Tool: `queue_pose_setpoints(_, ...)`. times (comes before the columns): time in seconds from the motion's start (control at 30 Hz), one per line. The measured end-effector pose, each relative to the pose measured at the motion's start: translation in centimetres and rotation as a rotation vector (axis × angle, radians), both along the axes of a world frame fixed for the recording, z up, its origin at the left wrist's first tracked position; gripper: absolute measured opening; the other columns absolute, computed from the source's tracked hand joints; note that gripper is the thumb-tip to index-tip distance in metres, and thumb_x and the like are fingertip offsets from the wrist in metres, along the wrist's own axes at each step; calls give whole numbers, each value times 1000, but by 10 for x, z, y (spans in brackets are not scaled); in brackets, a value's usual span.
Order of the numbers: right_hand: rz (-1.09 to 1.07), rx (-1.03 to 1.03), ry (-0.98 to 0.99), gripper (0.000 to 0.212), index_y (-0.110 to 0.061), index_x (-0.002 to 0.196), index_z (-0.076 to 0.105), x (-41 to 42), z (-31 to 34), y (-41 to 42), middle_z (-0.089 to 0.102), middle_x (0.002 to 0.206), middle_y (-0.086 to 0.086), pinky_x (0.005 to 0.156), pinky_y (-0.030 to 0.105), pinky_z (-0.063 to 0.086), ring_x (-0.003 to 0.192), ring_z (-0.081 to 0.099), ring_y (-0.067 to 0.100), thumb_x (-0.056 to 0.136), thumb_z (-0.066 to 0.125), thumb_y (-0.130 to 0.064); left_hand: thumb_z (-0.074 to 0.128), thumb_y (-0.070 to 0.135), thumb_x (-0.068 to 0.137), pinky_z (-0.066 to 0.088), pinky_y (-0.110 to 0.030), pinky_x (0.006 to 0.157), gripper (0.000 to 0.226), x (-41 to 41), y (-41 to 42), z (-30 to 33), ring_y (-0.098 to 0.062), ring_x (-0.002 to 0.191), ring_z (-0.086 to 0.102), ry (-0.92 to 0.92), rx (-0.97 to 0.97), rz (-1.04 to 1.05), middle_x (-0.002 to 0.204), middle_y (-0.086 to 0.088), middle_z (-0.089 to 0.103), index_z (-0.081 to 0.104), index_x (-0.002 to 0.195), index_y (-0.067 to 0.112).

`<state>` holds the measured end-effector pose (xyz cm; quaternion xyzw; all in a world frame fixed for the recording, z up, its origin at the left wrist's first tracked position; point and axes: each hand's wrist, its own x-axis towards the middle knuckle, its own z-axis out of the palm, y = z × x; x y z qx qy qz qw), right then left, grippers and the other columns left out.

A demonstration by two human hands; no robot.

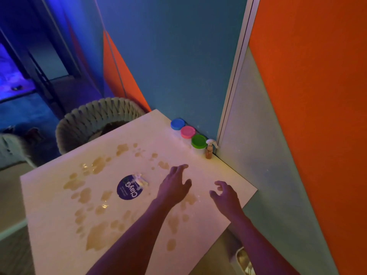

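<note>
Left hand (174, 185) and right hand (226, 195) over white table (228, 173), fingers loosely spread, holding nothing, brown spills (97, 235) mostly at 9 o'clock of fingers, 1 patch between wrists, glossy, blotchy

We see our left grip (174, 185), a bare hand with fingers spread, above the white square desk (228, 171). Our right grip (225, 194) is just beside it, fingers loosely curled and holding nothing. Tan wet blotches (99, 237) dot the desk around a round dark-blue sticker (129, 188). A blue-lidded tub (177, 124), a pink-lidded tub (187, 132), a green-lidded tub (199, 141) and a small brown spray bottle (209, 150) line the far edge.
</note>
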<state>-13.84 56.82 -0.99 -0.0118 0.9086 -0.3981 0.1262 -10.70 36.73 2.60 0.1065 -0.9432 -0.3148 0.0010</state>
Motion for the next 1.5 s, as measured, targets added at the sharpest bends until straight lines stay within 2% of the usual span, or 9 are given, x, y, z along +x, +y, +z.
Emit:
queue_pose_setpoints(0.47,-53,84,-61,40,-20,126,57,-125,-29,-23,64,122,3,90,34,47,110,60,22,89,62,-34,58,40,94,51,-42,86,56,-148,15,-7,-30,116,60,-79,-52,-34,144,-1,44,38,145,31)
queue_pose_setpoints(0.63,-23,142,-83,52,-18,137,51,-168,-48,-38,59,131,6,94,36,46,119,57,25,90,62,-36,58,36,94,53,-43,85,50,-197,30,-17,-32,113,62,-85,-47,-56,141,-3,50,42,141,27)
queue_pose_setpoints(0.8,-48,143,-42,54,-20,136,50,-193,-60,-51,60,128,6,85,41,54,112,62,26,88,64,-39,55,37,96,55,-46,89,52,-231,40,-25,-30,120,59,-152,-99,-79,147,0,46,39,145,28)
queue_pose_setpoints(0.9,-83,185,-68,52,-18,137,48,-203,-65,-54,57,127,9,78,39,52,109,62,29,90,62,-35,53,36,97,55,-44,85,48,-243,43,-31,-29,117,61,-172,-155,-96,145,3,48,43,143,30)
queue_pose_setpoints(1.1,-93,231,-69,45,-14,134,50,-213,-72,-59,59,123,12,72,39,48,103,63,33,90,55,-23,54,35,96,54,-38,75,32,-247,43,-36,-26,104,66,-154,-227,-96,124,7,62,57,128,30)
queue_pose_setpoints(1.2,-82,241,-46,44,-16,132,52,-212,-71,-57,61,123,10,68,35,46,101,64,32,90,59,-27,58,34,93,53,-39,75,31,-242,43,-35,-27,102,67,-154,-226,-75,122,8,63,58,123,30)
queue_pose_setpoints(1.33,-93,222,16,41,-19,127,57,-201,-67,-52,63,122,7,66,35,52,97,66,29,89,62,-34,56,35,90,56,-41,80,32,-230,45,-35,-29,103,67,-166,-187,-27,123,9,64,59,122,31)
queue_pose_setpoints(1.43,-57,230,63,38,-19,126,60,-187,-58,-46,64,120,7,64,29,41,96,66,29,91,62,-32,54,40,91,56,-40,80,31,-216,50,-31,-26,103,67,-119,-147,10,123,10,65,60,121,35)
queue_pose_setpoints(1.5,-30,238,85,36,-19,123,62,-178,-53,-41,65,116,7,64,29,39,94,66,29,90,63,-32,56,39,91,56,-38,77,29,-205,52,-26,-24,102,66,-70,-95,40,120,10,65,62,119,35)
